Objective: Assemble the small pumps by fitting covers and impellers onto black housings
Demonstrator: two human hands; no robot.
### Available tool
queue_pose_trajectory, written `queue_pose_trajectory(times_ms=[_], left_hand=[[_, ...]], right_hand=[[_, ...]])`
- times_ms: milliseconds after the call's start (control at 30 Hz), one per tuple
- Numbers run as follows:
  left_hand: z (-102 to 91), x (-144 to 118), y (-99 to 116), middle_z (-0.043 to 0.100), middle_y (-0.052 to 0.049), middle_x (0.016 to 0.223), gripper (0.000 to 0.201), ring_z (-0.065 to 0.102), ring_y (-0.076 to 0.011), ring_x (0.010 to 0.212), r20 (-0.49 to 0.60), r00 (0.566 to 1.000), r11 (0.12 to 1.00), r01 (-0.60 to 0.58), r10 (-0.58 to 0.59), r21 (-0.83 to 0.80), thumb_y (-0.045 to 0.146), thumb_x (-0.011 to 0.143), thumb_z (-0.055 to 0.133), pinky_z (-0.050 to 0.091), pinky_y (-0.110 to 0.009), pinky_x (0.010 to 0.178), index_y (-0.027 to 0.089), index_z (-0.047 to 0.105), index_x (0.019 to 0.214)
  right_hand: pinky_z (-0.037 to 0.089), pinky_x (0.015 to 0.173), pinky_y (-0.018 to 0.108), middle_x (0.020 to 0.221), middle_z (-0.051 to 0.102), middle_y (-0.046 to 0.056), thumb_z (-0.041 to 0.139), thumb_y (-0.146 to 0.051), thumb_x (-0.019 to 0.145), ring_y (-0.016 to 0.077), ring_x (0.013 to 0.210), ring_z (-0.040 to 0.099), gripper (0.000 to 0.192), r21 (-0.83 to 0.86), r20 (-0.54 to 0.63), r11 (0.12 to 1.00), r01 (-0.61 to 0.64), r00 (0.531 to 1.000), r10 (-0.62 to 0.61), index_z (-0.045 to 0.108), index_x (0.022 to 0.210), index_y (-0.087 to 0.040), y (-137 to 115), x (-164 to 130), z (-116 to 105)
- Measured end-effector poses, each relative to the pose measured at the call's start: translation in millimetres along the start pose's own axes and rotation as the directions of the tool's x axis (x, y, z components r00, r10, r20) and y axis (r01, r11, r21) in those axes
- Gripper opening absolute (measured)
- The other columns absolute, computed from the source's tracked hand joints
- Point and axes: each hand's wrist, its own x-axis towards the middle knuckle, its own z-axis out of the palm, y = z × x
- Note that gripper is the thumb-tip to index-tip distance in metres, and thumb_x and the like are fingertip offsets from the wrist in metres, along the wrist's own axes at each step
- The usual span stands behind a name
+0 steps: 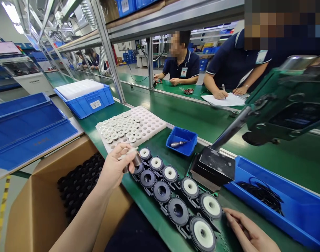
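The green worktop [191,119] carries two rows of black housings [162,190] set in a line toward the person; the far row holds white discs [190,187], while the near row shows open, dark centres. By my reading the step in hand is filling these housings one by one. The left hand [117,166] is closed on a small metal cylinder [135,159], fingers pinched round it, right over the far end of the rows. The right hand [247,232] lies flat on the worktop beside the nearest housing, fingers loosely together, holding nothing that shows.

The next move calls for a steady, square placement over one centre.

A press [286,101] looms on the right, its base [215,168] crowding the rows. The white tray [130,127] of discs sits behind, a cardboard box [44,206] of black parts at left, a small blue bin [182,140] between.
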Motion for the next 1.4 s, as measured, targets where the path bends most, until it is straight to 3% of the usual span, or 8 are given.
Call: queue_pose_trajectory(times_ms=[233,533,700,900,1000,1100,1200,1400], left_hand=[[33.6,-26,3,0.063,0.005,0.065,0.032,0.058,-0.0069,0.045,0.272,0.954,0.991,0.11,-0.127,0.078,0.032,0.078,0.083,0.043,-0.017,0.046,0.019,0.057,0.091],[48.2,-27,-2,0.065,0.005,0.073,0.032,0.06,-0.0065,0.048,0.291,0.944,0.982,0.121,-0.158,0.142,0.031,0.079,0.08,0.047,-0.017,0.049,0.019,0.054,0.093],[46.6,-32,-8,0.07,0.001,0.095,0.041,0.069,-0.0123,0.071,0.204,0.977,0.911,-0.145,0.068,0.387,0.031,0.082,0.078,0.058,-0.025,0.066,0.025,0.051,0.113],[39.0,-35,-27,0.074,-0.007,0.112,0.066,0.072,-0.0186,0.103,0.383,0.648,0.405,-0.734,0.659,0.546,0.01,0.086,0.07,0.059,-0.031,0.09,0.026,0.038,0.142],[40.4,-37,-29,0.074,-0.007,0.112,0.071,0.072,-0.0195,0.104,0.393,0.616,0.382,-0.759,0.683,0.527,0.008,0.084,0.072,0.059,-0.031,0.091,0.027,0.038,0.144],[46.3,-39,-20,0.073,-0.003,0.107,0.061,0.073,-0.0165,0.092,0.25,0.824,0.684,-0.563,0.509,0.463,0.016,0.084,0.075,0.06,-0.03,0.088,0.029,0.048,0.137],[53.2,-40,-4,0.066,0.001,0.095,0.044,0.064,-0.008,0.063,0.119,0.991,0.996,-0.064,0.055,0.07,0.029,0.088,0.073,0.063,-0.026,0.068,0.025,0.059,0.129],[59.4,-32,11,0.059,-0.002,0.089,0.026,0.053,0.002,0.052,0.231,0.809,0.537,0.544,-0.541,-0.645,0.021,0.101,0.052,0.06,-0.013,0.058,0.013,0.065,0.122]], right_hand=[[0.061,0.077,0.026,0.107,0.079,0.005,0.049,-0.064,0.085,0.022,0.093,0.076,0.049,0.017,-0.002,1.0,0.013,1.0,-0.013,0.075,0.102,-0.026,-20,-6,-5],[0.06,0.072,0.025,0.105,0.079,0.005,0.05,-0.06,0.088,0.0208,0.09,0.076,0.045,0.032,-0.016,0.999,0.039,0.999,-0.038,0.075,0.103,-0.026,-23,-8,-5],[0.06,0.075,0.026,0.105,0.079,0.004,0.049,-0.059,0.089,0.02,0.088,0.076,0.043,0.029,-0.02,0.999,0.043,0.999,-0.042,0.074,0.103,-0.026,-25,-10,-6],[0.059,0.074,0.024,0.105,0.078,0.003,0.049,-0.057,0.09,0.0193,0.09,0.076,0.041,0.041,-0.01,0.999,0.023,1.0,-0.022,0.074,0.103,-0.027,-28,-11,-6],[0.059,0.073,0.024,0.105,0.078,0.003,0.05,-0.057,0.089,0.019,0.089,0.075,0.041,0.05,-0.011,0.999,0.015,1.0,-0.015,0.074,0.103,-0.027,-28,-11,-6],[0.059,0.074,0.025,0.105,0.078,0.003,0.05,-0.057,0.089,0.0188,0.087,0.075,0.041,0.049,-0.008,0.999,0.013,1.0,-0.012,0.074,0.103,-0.026,-27,-11,-6],[0.058,0.075,0.025,0.104,0.078,0.003,0.049,-0.056,0.09,0.0188,0.086,0.074,0.041,0.047,-0.003,0.999,0.018,1.0,-0.018,0.073,0.104,-0.026,-27,-12,-5],[0.058,0.074,0.026,0.102,0.078,0.004,0.048,-0.054,0.092,0.0188,0.084,0.074,0.04,0.027,-0.016,0.998,0.06,0.998,-0.059,0.073,0.104,-0.025,-28,-13,-7]])
